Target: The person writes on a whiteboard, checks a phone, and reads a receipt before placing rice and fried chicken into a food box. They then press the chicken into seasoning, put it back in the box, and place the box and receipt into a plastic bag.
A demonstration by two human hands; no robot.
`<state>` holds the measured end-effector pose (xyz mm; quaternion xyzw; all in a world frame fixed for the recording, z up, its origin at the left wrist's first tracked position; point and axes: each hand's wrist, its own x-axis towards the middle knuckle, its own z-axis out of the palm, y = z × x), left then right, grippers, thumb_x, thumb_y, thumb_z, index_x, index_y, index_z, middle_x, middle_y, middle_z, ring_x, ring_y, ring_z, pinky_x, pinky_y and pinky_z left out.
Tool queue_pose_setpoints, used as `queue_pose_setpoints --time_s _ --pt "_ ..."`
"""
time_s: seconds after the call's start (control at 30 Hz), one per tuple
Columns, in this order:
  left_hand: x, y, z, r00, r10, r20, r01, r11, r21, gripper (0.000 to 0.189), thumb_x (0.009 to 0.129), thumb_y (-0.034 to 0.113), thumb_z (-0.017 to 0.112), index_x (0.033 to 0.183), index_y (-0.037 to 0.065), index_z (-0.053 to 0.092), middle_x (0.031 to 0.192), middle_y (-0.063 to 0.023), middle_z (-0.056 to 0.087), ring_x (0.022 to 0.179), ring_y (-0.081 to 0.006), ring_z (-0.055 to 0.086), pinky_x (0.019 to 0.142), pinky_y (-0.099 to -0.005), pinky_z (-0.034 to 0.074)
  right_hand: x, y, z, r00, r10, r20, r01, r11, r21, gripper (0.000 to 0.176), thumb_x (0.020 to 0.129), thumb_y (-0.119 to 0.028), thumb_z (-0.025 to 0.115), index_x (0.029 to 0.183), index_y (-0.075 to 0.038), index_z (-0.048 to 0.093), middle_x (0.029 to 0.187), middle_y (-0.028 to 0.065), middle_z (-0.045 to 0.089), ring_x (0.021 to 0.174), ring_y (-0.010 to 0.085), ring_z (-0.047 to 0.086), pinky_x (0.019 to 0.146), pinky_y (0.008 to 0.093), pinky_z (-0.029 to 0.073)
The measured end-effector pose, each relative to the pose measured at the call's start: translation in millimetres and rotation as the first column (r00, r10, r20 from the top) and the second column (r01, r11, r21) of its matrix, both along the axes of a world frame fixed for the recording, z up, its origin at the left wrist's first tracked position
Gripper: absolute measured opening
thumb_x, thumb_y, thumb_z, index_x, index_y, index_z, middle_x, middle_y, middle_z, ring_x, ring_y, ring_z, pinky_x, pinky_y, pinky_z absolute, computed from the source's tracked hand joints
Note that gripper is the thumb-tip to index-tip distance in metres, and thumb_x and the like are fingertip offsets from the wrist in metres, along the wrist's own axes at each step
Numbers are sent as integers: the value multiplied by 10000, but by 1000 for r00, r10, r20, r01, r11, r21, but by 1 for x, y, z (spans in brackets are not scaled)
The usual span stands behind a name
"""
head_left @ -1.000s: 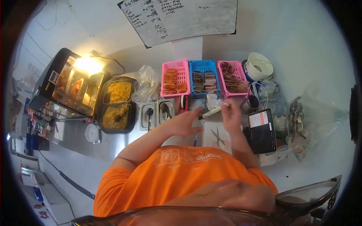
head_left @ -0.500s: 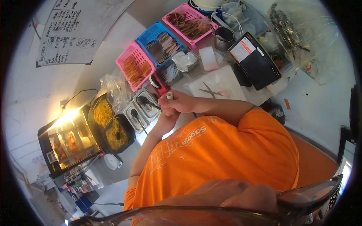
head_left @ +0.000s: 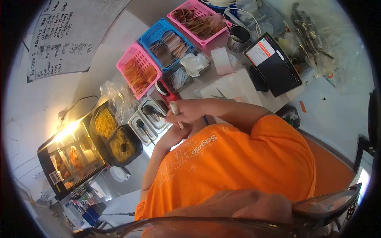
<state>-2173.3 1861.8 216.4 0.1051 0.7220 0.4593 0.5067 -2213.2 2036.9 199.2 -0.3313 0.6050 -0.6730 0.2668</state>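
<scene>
My right hand [head_left: 188, 111] is closed around a slim white marker-like stick [head_left: 174, 108], held slantwise above the counter's edge in front of my orange shirt. My left hand [head_left: 176, 134] sits right under it, near the stick's lower end, and its fingers are mostly hidden by the right hand. Just beyond the hands stand two small steel sauce wells with ladles [head_left: 152, 115] and a red-topped item [head_left: 170, 96]. Scissors [head_left: 220, 95] lie on a white sheet [head_left: 238, 85], partly hidden by my right forearm.
Three baskets of skewered food line the back: pink [head_left: 139, 73], blue [head_left: 164, 39], pink [head_left: 196, 18]. A black tablet [head_left: 274, 65], a metal cup [head_left: 239, 39] and plastic bags [head_left: 317, 43] are at the right. Black trays of yellow food [head_left: 106, 123] and a lit warmer cabinet [head_left: 67, 162] are at the left.
The view has swung round and tilted. My hands drew together near my chest, and the stick, once held across between them, now slants down through my right fist over the left hand.
</scene>
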Motion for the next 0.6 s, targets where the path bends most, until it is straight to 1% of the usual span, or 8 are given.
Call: queue_pose_setpoints --time_s 0.07,0.17,0.2,0.27,0.37,0.4,0.57,0.6 --pt "-7 -9 -21 990 -141 8 141 989 33 193 941 187 566 939 3 624 769 -18 579 740 -88 523 658 -298 440 -6 14 7 986 167 -23 -166 986 13 331 991 -271 528 787 -20 598 717 57 613 662 134 571 634 292 465" --pt "-12 -7 -43 951 -52 -303 109 978 177 228 931 210 567 899 -7 630 764 -44 599 742 -112 533 688 -332 458 -28 30 27 937 348 -30 -342 932 121 251 969 -242 558 867 -25 630 769 57 642 717 139 594 680 291 477" --pt "-21 -7 -37 939 -94 -331 139 984 114 244 930 228 567 902 -6 630 770 -59 610 748 -130 545 703 -340 464 -34 38 35 932 361 13 -359 922 143 215 955 -231 574 908 -31 636 785 56 649 739 142 603 703 292 481" --pt "-47 -1 -10 908 -188 -373 199 980 -9 278 927 265 566 906 -6 628 784 -88 632 761 -166 569 733 -355 477 -44 44 35 961 273 -37 -272 962 34 110 923 -142 616 961 -41 634 808 43 650 749 134 600 718 288 481" --pt "-93 -1 46 921 -360 -148 329 923 -199 317 917 304 568 1009 4 617 905 -142 674 836 -220 614 784 -364 486 -58 49 37 985 151 -79 -147 988 49 102 900 -114 643 962 -33 632 804 43 650 746 134 603 698 289 484" --pt "-103 -1 29 871 -440 -219 385 888 -252 295 915 277 558 1020 8 622 927 -168 674 870 -239 627 798 -380 482 -62 43 38 988 131 -87 -122 987 104 98 904 -114 636 956 -31 634 800 47 650 743 135 605 688 288 484" --pt "-129 -4 -36 861 -313 -400 325 945 -41 334 924 302 527 971 -11 635 878 -175 673 824 -263 619 789 -417 472 -76 12 25 969 -119 -219 173 953 247 106 913 -124 618 924 -21 640 775 61 641 713 138 600 643 286 479" --pt "-138 -4 -48 855 -316 -411 348 938 2 351 927 316 520 974 -13 636 879 -176 673 827 -273 619 794 -420 471 -83 18 29 972 -50 -230 110 961 255 116 916 -130 617 919 -17 640 770 63 638 706 138 598 638 287 479"
